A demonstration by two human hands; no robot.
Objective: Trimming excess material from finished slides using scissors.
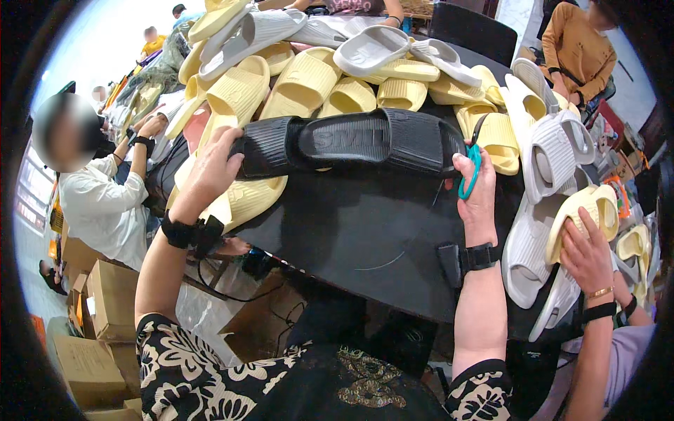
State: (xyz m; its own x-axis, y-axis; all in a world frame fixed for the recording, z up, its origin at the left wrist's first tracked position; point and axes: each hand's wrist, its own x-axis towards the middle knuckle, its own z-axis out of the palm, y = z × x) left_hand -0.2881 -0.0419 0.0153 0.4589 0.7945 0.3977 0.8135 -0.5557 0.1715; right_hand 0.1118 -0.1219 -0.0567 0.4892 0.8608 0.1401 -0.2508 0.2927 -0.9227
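A pair of ribbed black slide sandals [420,144] is stretched lengthwise above the dark table, one overlapping the other. My left hand [213,167] closes on the left end of the pair, thumb toward me. At the opposite end my right hand [477,184] grips the sandal's edge. That same hand also carries small scissors [470,170] with teal handles, their dark blades pointing up and away. Just beneath my left hand lies a pale yellow slide [254,196]. More yellow slides [303,78] are heaped right behind the black pair.
White slides [531,245] line the right side of the dark table [337,245]. A co-worker's hand [588,254] holds a yellow slide at right. On the left stands a person in a white shirt [105,200], above cardboard boxes [112,302]. A black chair [472,34] is at the back.
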